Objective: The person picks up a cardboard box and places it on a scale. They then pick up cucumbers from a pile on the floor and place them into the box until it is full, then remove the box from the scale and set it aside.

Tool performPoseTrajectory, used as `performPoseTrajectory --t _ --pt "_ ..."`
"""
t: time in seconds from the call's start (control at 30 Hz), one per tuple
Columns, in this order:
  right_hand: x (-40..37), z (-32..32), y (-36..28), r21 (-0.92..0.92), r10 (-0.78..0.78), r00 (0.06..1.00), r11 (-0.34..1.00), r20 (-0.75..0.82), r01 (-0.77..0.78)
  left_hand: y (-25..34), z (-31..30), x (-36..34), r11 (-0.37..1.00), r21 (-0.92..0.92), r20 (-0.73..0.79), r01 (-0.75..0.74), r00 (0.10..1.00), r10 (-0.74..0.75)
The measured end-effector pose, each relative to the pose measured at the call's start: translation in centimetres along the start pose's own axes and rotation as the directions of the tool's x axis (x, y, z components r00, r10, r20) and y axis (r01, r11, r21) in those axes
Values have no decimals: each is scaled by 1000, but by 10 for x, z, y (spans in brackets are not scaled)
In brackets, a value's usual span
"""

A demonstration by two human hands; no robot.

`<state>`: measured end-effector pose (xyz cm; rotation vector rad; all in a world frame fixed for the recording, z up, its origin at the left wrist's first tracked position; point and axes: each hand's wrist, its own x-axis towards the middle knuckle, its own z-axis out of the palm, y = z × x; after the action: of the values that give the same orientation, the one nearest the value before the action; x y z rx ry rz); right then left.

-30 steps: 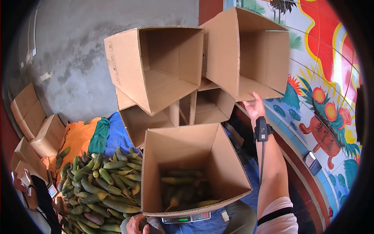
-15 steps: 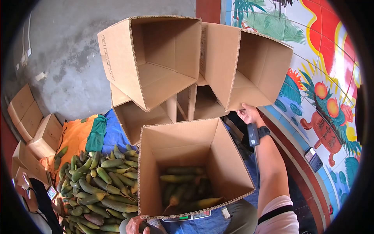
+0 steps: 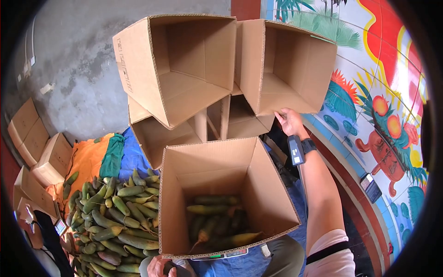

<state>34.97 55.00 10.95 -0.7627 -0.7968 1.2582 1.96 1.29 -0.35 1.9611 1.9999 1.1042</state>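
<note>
My right hand (image 3: 290, 123) reaches out with fingers stretched, its fingertips at the lower edge of the upper right cardboard box (image 3: 251, 69). That box lies on its side with its mouth towards me. At the bottom edge of the view is my left hand (image 3: 158, 267), partly cut off, its fingers curled below the near left corner of the open box (image 3: 184, 159). A dark thing shows by its fingers, too hidden to name. Inside the near box lie several long green radishes (image 3: 213, 210). A scale with a lit display (image 3: 235, 253) shows under its front edge.
More boxes on their sides (image 3: 194, 55) are stacked ahead. A big heap of green radishes (image 3: 113, 221) lies to the left on orange and blue sheets (image 3: 134, 154). Closed boxes (image 3: 50, 159) and another person's arm (image 3: 34, 231) are at far left. A painted tiled wall (image 3: 369, 115) rises right.
The upper right box has shifted left and back, closer to the box beside it. My right hand has moved with it, its fingers now straighter at the edge. The left hand stays low.
</note>
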Motion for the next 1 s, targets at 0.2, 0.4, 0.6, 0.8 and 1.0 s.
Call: performPoseTrajectory --t 0.2,0.4,0.6,0.8,1.0 --pt "-5 8 6 -41 220 959 976 179 -216 -11 7 -10 997 80 -4 -16 1000 16" --pt "-12 -7 -2 -349 414 889 876 193 -332 -22 14 -19 989 134 -55 -63 996 71" --pt "-54 -16 -27 -447 368 909 859 195 -251 0 2 -4 991 106 -10 -82 996 83" --pt "-128 -22 -47 -695 263 945 716 195 -56 3 3 7 994 -38 -71 -98 993 95" --pt "-228 -71 -46 -688 -27 981 709 194 156 -1 1 3 991 -112 -62 -75 996 68"
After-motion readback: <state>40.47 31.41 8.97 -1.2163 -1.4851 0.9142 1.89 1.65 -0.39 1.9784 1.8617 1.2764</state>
